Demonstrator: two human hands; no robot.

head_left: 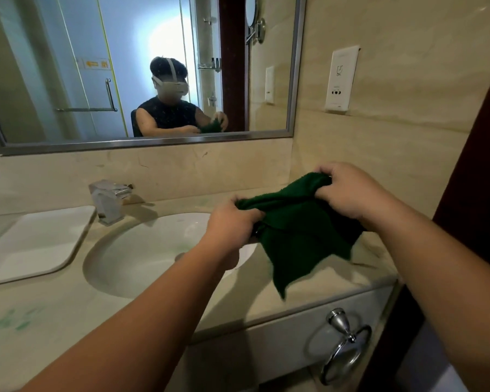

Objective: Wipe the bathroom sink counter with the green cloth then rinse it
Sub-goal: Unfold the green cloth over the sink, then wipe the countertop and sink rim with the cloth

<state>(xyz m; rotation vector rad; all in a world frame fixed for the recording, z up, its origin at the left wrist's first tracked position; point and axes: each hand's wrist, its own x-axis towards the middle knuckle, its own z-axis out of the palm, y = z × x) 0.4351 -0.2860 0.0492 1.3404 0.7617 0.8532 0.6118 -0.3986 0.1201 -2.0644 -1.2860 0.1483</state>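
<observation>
Two grips: left hand (232, 222) and right hand (348, 190), fingers curled tight, bunch the green cloth (297, 230) above the counter (337, 278) beside the basin (142, 250). Risk (judged): hanging corner drags, spreading the green smears (14, 321).

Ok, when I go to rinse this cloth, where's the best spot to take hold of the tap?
Probably the flat chrome lever on top of the faucet, not its blocky body. Its free end seems to jut out to the right, so come from above-right and pinch the tip. Your left hand and right hand both grip the green cloth, so free one first.
</observation>
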